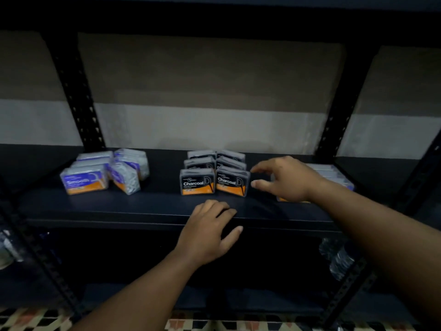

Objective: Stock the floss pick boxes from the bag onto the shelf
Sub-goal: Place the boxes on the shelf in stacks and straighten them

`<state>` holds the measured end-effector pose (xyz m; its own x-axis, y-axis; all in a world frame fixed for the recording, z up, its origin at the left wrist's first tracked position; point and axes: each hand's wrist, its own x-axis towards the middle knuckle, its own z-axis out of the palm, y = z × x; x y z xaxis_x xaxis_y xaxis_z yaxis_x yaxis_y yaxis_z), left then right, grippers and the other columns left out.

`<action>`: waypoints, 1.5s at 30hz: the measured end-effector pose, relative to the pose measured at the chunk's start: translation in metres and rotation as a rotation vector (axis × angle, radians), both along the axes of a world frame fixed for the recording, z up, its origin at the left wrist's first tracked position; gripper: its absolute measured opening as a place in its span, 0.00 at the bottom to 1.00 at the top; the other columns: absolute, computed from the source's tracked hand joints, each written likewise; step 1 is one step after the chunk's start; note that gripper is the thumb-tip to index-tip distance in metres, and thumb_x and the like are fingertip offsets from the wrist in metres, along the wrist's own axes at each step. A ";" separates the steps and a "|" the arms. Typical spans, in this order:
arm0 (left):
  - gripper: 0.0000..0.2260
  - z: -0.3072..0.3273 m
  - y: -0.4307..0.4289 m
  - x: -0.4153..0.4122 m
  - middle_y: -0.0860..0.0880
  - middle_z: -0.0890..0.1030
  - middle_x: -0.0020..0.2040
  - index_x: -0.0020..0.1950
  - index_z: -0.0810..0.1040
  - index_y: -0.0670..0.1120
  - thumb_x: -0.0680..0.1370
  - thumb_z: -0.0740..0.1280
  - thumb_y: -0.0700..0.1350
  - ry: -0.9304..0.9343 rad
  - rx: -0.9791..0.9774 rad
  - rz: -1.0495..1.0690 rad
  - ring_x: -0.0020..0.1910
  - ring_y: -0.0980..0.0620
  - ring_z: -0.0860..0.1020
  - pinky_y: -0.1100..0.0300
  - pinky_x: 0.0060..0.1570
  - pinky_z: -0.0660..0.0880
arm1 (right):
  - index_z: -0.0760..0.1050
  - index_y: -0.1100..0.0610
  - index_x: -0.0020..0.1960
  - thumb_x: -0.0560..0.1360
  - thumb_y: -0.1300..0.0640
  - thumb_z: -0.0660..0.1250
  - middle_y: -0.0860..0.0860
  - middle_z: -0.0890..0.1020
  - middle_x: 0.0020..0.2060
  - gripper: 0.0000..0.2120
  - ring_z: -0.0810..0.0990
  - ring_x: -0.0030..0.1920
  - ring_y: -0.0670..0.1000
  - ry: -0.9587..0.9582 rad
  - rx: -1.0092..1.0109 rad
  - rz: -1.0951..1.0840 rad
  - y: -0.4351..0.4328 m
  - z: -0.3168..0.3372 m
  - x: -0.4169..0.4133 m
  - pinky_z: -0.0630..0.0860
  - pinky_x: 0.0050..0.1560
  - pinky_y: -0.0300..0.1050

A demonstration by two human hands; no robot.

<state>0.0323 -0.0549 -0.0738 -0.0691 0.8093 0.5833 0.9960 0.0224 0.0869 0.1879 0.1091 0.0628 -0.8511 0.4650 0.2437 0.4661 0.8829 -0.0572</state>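
On the dark shelf [143,209] stand two rows of black "Charcoal" floss pick boxes [214,174]; the front pair faces me. At the left sits a cluster of purple "Smooth" boxes [102,172], some turned askew. Another group of boxes [334,174] lies at the right, largely hidden behind my right hand. My right hand [285,179] hovers just right of the front charcoal box, fingers spread, holding nothing. My left hand [210,231] rests on the shelf's front edge with fingers loosely bent, empty. No bag is in view.
Black perforated uprights [78,91] [338,111] frame the shelf bay, and another shelf board runs overhead. Clear plastic-wrapped items [338,256] sit on the lower shelf at right. A patterned floor [35,318] shows at the bottom.
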 end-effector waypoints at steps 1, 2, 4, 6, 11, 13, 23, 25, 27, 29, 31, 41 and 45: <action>0.21 -0.001 -0.005 -0.006 0.53 0.78 0.58 0.63 0.80 0.49 0.80 0.60 0.61 -0.032 0.015 0.030 0.60 0.51 0.73 0.54 0.59 0.72 | 0.76 0.43 0.61 0.71 0.34 0.62 0.46 0.83 0.53 0.22 0.81 0.54 0.53 -0.001 -0.001 -0.006 -0.001 -0.001 -0.008 0.78 0.52 0.51; 0.20 -0.003 -0.009 -0.012 0.53 0.78 0.57 0.62 0.80 0.48 0.80 0.60 0.60 -0.058 0.039 0.058 0.59 0.51 0.74 0.54 0.58 0.72 | 0.76 0.44 0.61 0.72 0.36 0.63 0.47 0.84 0.53 0.21 0.80 0.55 0.54 -0.001 -0.003 -0.015 -0.003 -0.002 -0.016 0.78 0.52 0.51; 0.18 -0.009 -0.016 -0.024 0.54 0.79 0.56 0.59 0.82 0.48 0.80 0.60 0.58 -0.104 0.110 0.107 0.58 0.51 0.75 0.54 0.57 0.72 | 0.75 0.44 0.63 0.72 0.38 0.63 0.49 0.83 0.54 0.22 0.80 0.56 0.57 0.000 -0.027 -0.042 -0.005 -0.006 -0.031 0.77 0.54 0.52; 0.16 -0.014 -0.022 -0.033 0.54 0.80 0.55 0.58 0.82 0.48 0.80 0.61 0.55 -0.148 0.182 0.142 0.57 0.51 0.75 0.53 0.57 0.71 | 0.73 0.43 0.67 0.73 0.38 0.63 0.51 0.82 0.58 0.24 0.79 0.59 0.58 -0.008 -0.052 -0.081 -0.006 -0.011 -0.042 0.76 0.58 0.52; 0.15 -0.026 -0.029 -0.038 0.53 0.78 0.60 0.61 0.81 0.49 0.81 0.60 0.52 -0.165 0.219 0.143 0.62 0.50 0.74 0.53 0.64 0.65 | 0.76 0.43 0.64 0.76 0.45 0.64 0.50 0.82 0.58 0.17 0.79 0.58 0.57 0.008 -0.070 -0.153 -0.001 -0.023 -0.053 0.77 0.57 0.52; 0.15 -0.030 -0.028 -0.038 0.54 0.77 0.62 0.63 0.79 0.50 0.81 0.60 0.53 -0.173 0.206 0.151 0.64 0.50 0.73 0.50 0.65 0.63 | 0.77 0.43 0.61 0.76 0.47 0.65 0.50 0.83 0.57 0.14 0.80 0.57 0.57 0.042 -0.094 -0.177 0.001 -0.025 -0.055 0.77 0.56 0.51; 0.15 -0.029 -0.021 -0.032 0.54 0.78 0.60 0.58 0.80 0.51 0.76 0.67 0.56 -0.233 0.245 0.206 0.63 0.50 0.73 0.53 0.65 0.58 | 0.79 0.44 0.57 0.76 0.52 0.67 0.50 0.84 0.47 0.10 0.80 0.46 0.53 0.161 -0.182 -0.202 -0.004 -0.037 -0.055 0.71 0.44 0.42; 0.15 -0.028 -0.022 -0.034 0.54 0.78 0.60 0.58 0.80 0.52 0.76 0.67 0.57 -0.236 0.234 0.205 0.63 0.50 0.73 0.53 0.65 0.58 | 0.79 0.45 0.57 0.77 0.52 0.67 0.48 0.83 0.46 0.09 0.79 0.44 0.51 0.167 -0.179 -0.184 -0.007 -0.036 -0.054 0.69 0.44 0.41; 0.16 -0.027 -0.023 -0.034 0.54 0.78 0.60 0.59 0.80 0.52 0.76 0.66 0.57 -0.237 0.225 0.201 0.63 0.51 0.73 0.54 0.65 0.57 | 0.79 0.44 0.57 0.77 0.52 0.67 0.47 0.81 0.43 0.09 0.76 0.41 0.48 0.172 -0.185 -0.176 -0.009 -0.036 -0.051 0.67 0.43 0.40; 0.16 -0.027 -0.025 -0.036 0.54 0.78 0.60 0.60 0.80 0.52 0.76 0.65 0.58 -0.232 0.217 0.186 0.64 0.51 0.73 0.54 0.66 0.56 | 0.80 0.44 0.57 0.77 0.52 0.67 0.44 0.79 0.39 0.10 0.74 0.37 0.45 0.180 -0.174 -0.169 -0.010 -0.036 -0.049 0.66 0.43 0.39; 0.16 -0.026 -0.025 -0.039 0.55 0.78 0.60 0.59 0.81 0.52 0.76 0.65 0.57 -0.229 0.218 0.168 0.63 0.52 0.73 0.54 0.66 0.57 | 0.80 0.45 0.57 0.77 0.53 0.68 0.42 0.76 0.37 0.10 0.73 0.36 0.44 0.190 -0.159 -0.160 -0.011 -0.038 -0.048 0.66 0.42 0.39; 0.15 -0.025 -0.025 -0.047 0.56 0.79 0.59 0.57 0.82 0.52 0.77 0.64 0.57 -0.249 0.247 0.120 0.62 0.54 0.74 0.55 0.63 0.58 | 0.80 0.44 0.55 0.76 0.53 0.68 0.47 0.83 0.39 0.09 0.79 0.40 0.50 0.186 -0.184 -0.145 -0.012 -0.038 -0.045 0.75 0.43 0.47; 0.15 -0.025 -0.024 -0.047 0.56 0.79 0.59 0.58 0.81 0.52 0.77 0.65 0.57 -0.249 0.240 0.117 0.62 0.54 0.74 0.54 0.63 0.59 | 0.80 0.43 0.56 0.76 0.52 0.68 0.47 0.84 0.43 0.10 0.80 0.42 0.50 0.177 -0.185 -0.129 -0.008 -0.039 -0.045 0.77 0.45 0.47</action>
<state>-0.0148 -0.0793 -0.0990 -0.3169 0.6294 0.7095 0.9355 0.0840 0.3433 0.1432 0.1016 0.0241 -0.7339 0.6169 0.2843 0.5418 0.7841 -0.3028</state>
